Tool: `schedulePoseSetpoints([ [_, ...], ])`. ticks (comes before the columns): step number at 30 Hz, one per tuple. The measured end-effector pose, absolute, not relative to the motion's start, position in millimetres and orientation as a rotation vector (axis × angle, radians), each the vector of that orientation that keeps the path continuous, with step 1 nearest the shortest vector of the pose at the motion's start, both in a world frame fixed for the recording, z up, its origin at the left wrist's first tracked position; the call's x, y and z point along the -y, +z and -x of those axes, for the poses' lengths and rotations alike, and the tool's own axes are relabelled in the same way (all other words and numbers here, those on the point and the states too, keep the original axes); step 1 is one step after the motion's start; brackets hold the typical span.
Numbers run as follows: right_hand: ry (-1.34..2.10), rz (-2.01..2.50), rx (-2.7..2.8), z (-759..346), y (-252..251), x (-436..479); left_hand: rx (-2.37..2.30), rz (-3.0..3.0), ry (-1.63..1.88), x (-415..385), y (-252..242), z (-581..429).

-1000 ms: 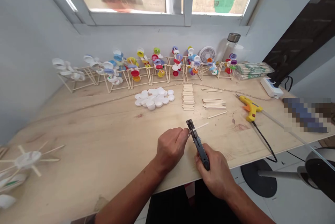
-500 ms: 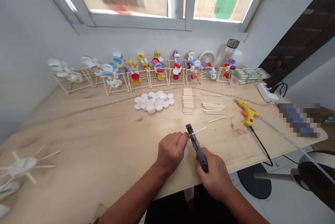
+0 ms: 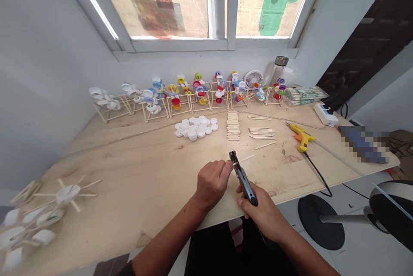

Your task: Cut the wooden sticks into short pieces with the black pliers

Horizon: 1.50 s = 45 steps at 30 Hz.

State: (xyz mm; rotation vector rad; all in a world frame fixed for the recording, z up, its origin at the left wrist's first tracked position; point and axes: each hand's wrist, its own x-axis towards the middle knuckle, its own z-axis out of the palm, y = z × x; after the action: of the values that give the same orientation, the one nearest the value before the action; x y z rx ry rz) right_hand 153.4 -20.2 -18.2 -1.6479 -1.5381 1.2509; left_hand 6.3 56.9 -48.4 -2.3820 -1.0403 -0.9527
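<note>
My left hand [image 3: 213,183] is closed, thumb and fingertips pinched at the left end of a thin pale wooden stick [image 3: 247,158]. The stick crosses the jaws of a dark plier-like hand tool [image 3: 244,181] and juts out to their right. Around the tool's handles my right hand [image 3: 263,209] is wrapped, with the jaws pointing away from me. Whether the jaws press on the stick I cannot tell. Beyond the hands lie a stack of short sticks [image 3: 232,126], a pile of longer sticks [image 3: 262,133] and a cluster of white bottle caps [image 3: 196,127].
A yellow glue gun [image 3: 302,136] with a cord lies right, near a white power strip [image 3: 325,115]. Along the wall stand colourful cap wheels on stick frames [image 3: 179,106]. At left lie spoked stick wheels [image 3: 67,194]. A bottle [image 3: 278,72] and small fan [image 3: 253,79] stand behind.
The head view has shifted left and slightly up, bringing more of the spoked wheels into view. Both hands keep their hold, the right hand's grip on the tool slightly altered.
</note>
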Motion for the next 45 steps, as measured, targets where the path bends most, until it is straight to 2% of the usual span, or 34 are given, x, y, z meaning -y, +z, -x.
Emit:
schedulePoseSetpoints([
  [2,1.416,1.554,1.456,-152.6,-17.6,21.5,0.999,2.404,-0.949,-57.9,-48.4,-4.2],
  [4,1.44,1.553,1.44,-152.1,-16.5,22.9,0.975,2.438,-0.939,-58.3,-47.2,-2.8],
  [12,0.945,1.796,1.76,-153.6,-8.7,30.6,1.103,2.632,-1.099,-42.1,-33.8,-3.0],
  [20,0.652,1.872,1.933,-156.7,-15.7,33.5,1.186,2.83,-1.234,-31.5,-24.3,-1.4],
  [38,0.606,1.756,1.99,-161.8,-15.0,31.8,1.531,3.468,-1.335,-36.5,-5.9,7.7],
  [45,0.615,1.775,1.984,-160.8,-20.0,28.7,1.639,3.612,-1.23,-42.8,-2.5,10.9],
])
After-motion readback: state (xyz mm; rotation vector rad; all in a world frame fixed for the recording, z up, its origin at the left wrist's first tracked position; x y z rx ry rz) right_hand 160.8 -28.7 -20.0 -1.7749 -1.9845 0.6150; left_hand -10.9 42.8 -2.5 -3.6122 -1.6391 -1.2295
